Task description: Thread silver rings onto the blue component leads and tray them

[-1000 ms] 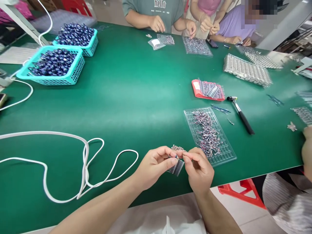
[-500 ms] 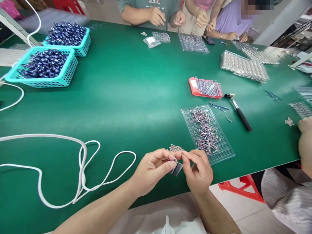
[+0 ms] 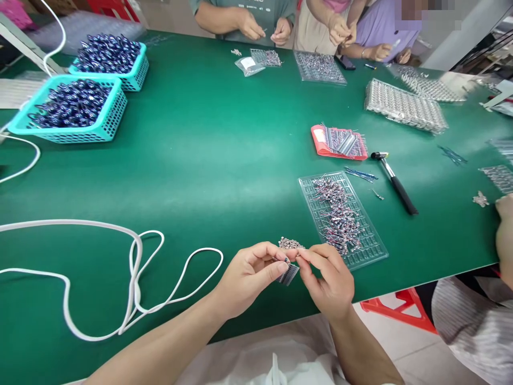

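While my left hand [image 3: 248,280] is pinching a tiny dark-tipped piece [image 3: 286,260], my right hand [image 3: 327,280] is pinching a speck [image 3: 297,255] too small to identify, just beside it. Right below this grip, a ridged grey strip [image 3: 287,275] is showing; round metallic beads [image 3: 290,243] are lying just beyond, and a clear moulded tray [image 3: 374,250] is holding wiry pieces [image 3: 340,227] to its right. Since half a second ago, my grip is staying nearly unchanged; far beyond, a co-worker's hands [image 3: 251,25] are drawing closer together.
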`<state>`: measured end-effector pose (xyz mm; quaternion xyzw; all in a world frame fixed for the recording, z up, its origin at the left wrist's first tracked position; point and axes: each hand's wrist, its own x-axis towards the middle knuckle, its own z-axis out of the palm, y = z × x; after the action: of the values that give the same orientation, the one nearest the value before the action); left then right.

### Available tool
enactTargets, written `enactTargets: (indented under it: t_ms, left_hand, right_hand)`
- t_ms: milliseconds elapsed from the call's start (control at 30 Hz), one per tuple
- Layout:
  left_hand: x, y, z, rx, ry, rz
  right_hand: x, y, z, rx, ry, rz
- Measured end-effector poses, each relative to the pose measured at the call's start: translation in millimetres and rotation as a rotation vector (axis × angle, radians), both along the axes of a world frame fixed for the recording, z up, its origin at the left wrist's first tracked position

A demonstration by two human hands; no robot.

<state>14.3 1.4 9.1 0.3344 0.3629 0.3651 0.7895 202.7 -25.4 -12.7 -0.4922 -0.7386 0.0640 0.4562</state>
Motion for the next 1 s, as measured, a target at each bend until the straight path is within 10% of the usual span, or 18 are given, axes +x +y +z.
enactTargets:
  t_ms: [600,1000]
  left_hand:
    - [0,-6,-6.4,0.257,0.159,-0.036]
    - [4,-2,-8.4,0.023,0.091,0.067]
  right_hand:
    - [2,2,-12.9,0.039,-0.047,-0.017]
    - [0,-3,-12.1,-0.221,0.302,0.043]
